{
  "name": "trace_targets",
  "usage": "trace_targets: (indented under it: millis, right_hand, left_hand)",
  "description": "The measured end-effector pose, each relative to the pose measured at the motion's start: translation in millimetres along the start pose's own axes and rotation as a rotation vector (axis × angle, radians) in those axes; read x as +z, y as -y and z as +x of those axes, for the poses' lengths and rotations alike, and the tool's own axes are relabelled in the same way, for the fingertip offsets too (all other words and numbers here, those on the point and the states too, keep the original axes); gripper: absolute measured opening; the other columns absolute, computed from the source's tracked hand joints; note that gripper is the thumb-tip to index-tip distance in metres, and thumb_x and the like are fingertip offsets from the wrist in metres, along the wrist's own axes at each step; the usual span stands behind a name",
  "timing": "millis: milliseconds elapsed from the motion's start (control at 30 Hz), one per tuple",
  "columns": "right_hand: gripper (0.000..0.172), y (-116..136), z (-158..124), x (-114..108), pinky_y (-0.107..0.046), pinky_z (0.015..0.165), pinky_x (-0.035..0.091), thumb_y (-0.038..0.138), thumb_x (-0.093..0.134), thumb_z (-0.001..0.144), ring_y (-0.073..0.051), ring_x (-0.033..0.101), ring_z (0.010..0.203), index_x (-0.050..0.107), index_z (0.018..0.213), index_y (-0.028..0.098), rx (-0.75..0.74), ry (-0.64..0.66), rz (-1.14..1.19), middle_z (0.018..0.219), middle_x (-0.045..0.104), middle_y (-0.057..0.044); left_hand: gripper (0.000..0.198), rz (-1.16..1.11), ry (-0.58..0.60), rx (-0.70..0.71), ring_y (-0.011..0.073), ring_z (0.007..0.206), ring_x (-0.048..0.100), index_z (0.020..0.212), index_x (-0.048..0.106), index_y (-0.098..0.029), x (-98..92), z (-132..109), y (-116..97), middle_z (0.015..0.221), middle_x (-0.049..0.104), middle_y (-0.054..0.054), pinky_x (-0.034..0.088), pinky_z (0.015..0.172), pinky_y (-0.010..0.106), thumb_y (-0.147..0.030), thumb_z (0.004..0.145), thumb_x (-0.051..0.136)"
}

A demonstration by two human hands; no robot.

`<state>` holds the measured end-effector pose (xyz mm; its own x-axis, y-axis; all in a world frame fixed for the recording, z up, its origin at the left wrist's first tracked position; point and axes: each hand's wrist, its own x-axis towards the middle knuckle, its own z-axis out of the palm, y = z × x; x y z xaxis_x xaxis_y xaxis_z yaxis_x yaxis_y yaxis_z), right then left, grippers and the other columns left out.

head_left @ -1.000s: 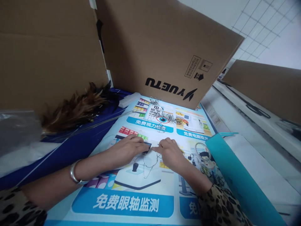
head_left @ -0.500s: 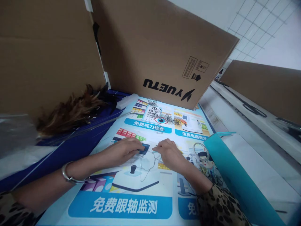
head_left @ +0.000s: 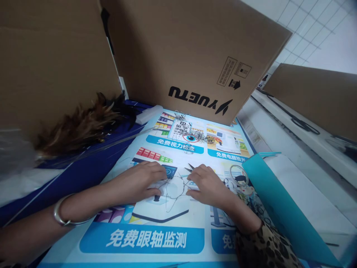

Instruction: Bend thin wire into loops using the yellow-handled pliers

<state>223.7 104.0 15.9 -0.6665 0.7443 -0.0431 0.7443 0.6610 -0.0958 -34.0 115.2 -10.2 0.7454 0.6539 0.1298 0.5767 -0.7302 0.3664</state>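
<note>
A loop of thin wire [head_left: 175, 197] lies on the printed sheet [head_left: 195, 216] between my hands. My left hand [head_left: 152, 180] is at the loop's left side, thumb and fingers parted around its edge; whether it grips the wire is too small to tell. On the right, my right hand [head_left: 202, 184] is curled at the loop's other side, thumb below the fingers. Dark pointed tips of a tool [head_left: 190, 167] stick out above its fingers; the rest of the tool is hidden by the hand.
Brown feathers [head_left: 80, 124] lie at the left on blue cloth. A cardboard box [head_left: 189, 56] stands behind the sheet, with small wire pieces [head_left: 198, 134] in front of it. At the right are a wire coil [head_left: 239, 175] and a teal box [head_left: 284, 208].
Both hands have opened out from their pinched poses, thumbs now lower and apart from the fingers. Dark tool tips show above my right hand. The view has shifted slightly.
</note>
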Motion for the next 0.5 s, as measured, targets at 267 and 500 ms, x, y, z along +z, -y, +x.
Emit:
trace_targets:
  millis: [267,500]
  right_hand:
    - [0.027,9.6,-8.7,2.5,-0.035,0.076,0.033,0.041,0.055,0.081,-0.023,0.043,0.092,0.061,0.084,0.015,0.01,-0.014,-0.077,0.086,0.055,-0.009]
    - [0.023,13.3,-13.3,12.8,-0.036,0.079,0.034,0.038,0.055,0.081,-0.024,0.044,0.092,0.06,0.085,0.015,0.033,-0.075,-0.053,0.087,0.056,-0.009]
  left_hand:
    - [0.027,0.161,0.014,-0.016,0.0245,0.097,0.053,0.105,0.061,-0.025,3.5,-9.4,-6.8,0.102,0.063,0.005,0.037,0.087,0.039,-0.037,0.083,0.054]
    - [0.026,0.207,0.026,-0.026,0.025,0.097,0.052,0.106,0.061,-0.023,2.6,-9.6,-13.3,0.102,0.062,0.006,0.037,0.086,0.04,-0.036,0.084,0.052]
